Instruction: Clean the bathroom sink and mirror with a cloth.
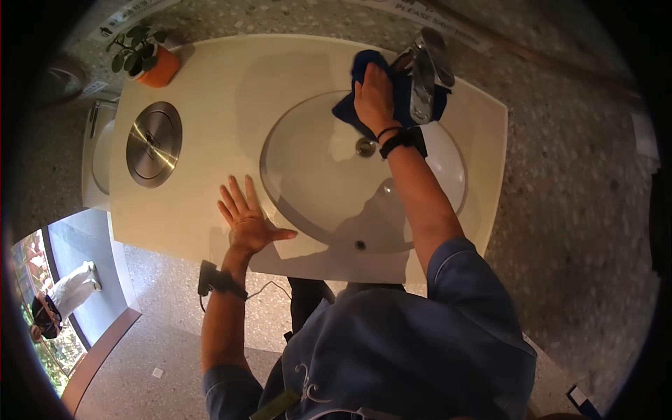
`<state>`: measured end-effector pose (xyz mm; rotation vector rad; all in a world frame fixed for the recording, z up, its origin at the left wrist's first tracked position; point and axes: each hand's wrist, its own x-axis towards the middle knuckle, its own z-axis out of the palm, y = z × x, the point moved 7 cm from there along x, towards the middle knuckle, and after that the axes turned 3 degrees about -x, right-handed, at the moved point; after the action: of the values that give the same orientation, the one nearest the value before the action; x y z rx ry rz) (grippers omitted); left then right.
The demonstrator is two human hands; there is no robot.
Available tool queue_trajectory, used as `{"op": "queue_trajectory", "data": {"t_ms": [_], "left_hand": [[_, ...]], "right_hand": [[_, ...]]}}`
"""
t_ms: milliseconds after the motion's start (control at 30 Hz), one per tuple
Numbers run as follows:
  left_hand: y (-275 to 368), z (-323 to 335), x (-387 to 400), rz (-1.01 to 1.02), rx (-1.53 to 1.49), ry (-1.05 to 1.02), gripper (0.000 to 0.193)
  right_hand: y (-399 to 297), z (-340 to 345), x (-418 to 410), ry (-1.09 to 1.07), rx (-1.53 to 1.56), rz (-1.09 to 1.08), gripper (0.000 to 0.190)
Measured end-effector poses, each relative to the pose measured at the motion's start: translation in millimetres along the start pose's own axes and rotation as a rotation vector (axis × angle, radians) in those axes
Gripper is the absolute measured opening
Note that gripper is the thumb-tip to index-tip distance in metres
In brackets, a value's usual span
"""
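My right hand (pixel 374 100) presses on a dark blue cloth (pixel 346 111), bunched at the rear rim of an oval white washbasin (pixel 310 173). Part of the cloth passes under and around the base of a chrome faucet (pixel 422 94), just right of my fingers. Below the hand, the metal drain (pixel 365 147) shows in the basin. My left hand (pixel 249 226) rests with fingers spread on the cream countertop (pixel 210 126), left of the basin's front rim, and holds nothing. The cloth hides the faucet's foot.
An orange pot (pixel 159 68) with a leafy plant stands at the counter's back left corner. A round brushed-metal lid (pixel 154 145) is set into the counter before it. Speckled walls border the back and right. A person in white trousers (pixel 76 286) is beyond an opening at lower left.
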<state>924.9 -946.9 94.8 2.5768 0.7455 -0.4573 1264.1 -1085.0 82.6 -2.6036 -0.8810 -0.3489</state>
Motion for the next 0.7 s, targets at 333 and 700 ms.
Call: {"op": "queue_trajectory", "data": {"t_ms": [333,700], "left_hand": [[10.5,15.4,-8.9,0.041,-0.043,0.013,0.163],[-4.0,13.8,-8.2,0.056,-0.064,0.068,0.161]], "right_hand": [[-6.9,49.0,67.7,0.058,-0.300,0.508,0.074],[-146.9,60.8,32.2,-0.197,-0.125,0.029,0.049]]}}
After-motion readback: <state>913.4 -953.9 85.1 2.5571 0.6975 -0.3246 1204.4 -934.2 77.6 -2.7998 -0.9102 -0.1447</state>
